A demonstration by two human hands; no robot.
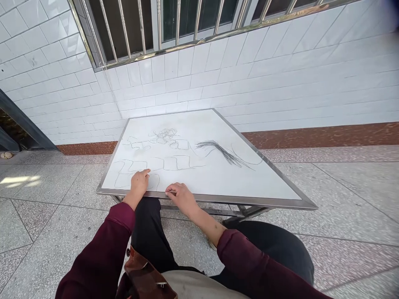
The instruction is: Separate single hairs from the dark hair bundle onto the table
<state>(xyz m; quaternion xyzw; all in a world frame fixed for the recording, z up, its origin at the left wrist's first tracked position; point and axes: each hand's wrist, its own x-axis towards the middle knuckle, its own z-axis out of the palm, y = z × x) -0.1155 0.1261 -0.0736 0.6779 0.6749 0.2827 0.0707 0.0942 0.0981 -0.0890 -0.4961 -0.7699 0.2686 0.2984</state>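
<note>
My left hand (pixel 140 182) rests at the front left of the white tabletop (pixel 233 178). Its index finger is stretched out over a thin dark wire (pixel 158 180), which shows on both sides of the hand. At the front edge, my right hand (pixel 181 196) has thumb and index finger pinched together; anything between them is too fine to make out. Behind my hands lie wires bent into squared zigzags (pixel 176 162). Farther back sits a loose tangle of wire (pixel 166 135). To the right is a bundle of straight dark wires (pixel 222 153).
A metal frame (pixel 264 202) edges the table, its back close to a white tiled wall (pixel 199 79). Barred windows (pixel 177 20) are above. My legs (pixel 271 245) are at the table's front, with a brown bag (pixel 149 276) at my waist. The floor (pixel 343 182) is speckled stone.
</note>
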